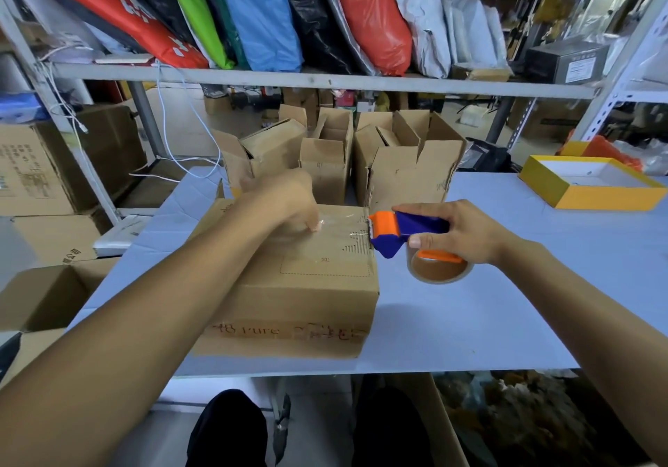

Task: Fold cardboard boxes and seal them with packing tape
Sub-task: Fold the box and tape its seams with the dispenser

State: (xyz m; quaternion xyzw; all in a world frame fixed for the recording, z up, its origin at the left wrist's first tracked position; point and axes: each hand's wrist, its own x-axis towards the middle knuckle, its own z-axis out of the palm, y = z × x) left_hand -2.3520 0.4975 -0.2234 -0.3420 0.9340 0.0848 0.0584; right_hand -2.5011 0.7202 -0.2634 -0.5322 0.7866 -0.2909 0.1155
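Head view: a closed brown corrugated cardboard box (289,278) sat on the pale blue-white tabletop (470,322), near its front edge, with a strip of clear packing tape (336,228) laid across the top seam. The left hand (289,203) pressed down on the tape with bent fingertips; blur hid how the fingers lay, though it seemed to hold nothing. The right hand (459,231) was wrapped firmly round the blue and orange plastic tape dispenser (405,235), thumb underneath, with the brown-cored tape roll (439,268) hanging below. The dispenser's toothed orange blade sat at the box's right top edge. Behind stood several open, unsealed cardboard boxes (397,163), touching one another. A yellow shallow box lid (592,186) lay at the far right of the table.

Judgement: the box looked light and fairly stiff, but its top flaps would likely give under pressure, so a flat hand near the seam suits best. The tape is thin, slippery-backed and clings readily; keep it taut. The dispenser is rigid; hold its body, clear of the teeth.
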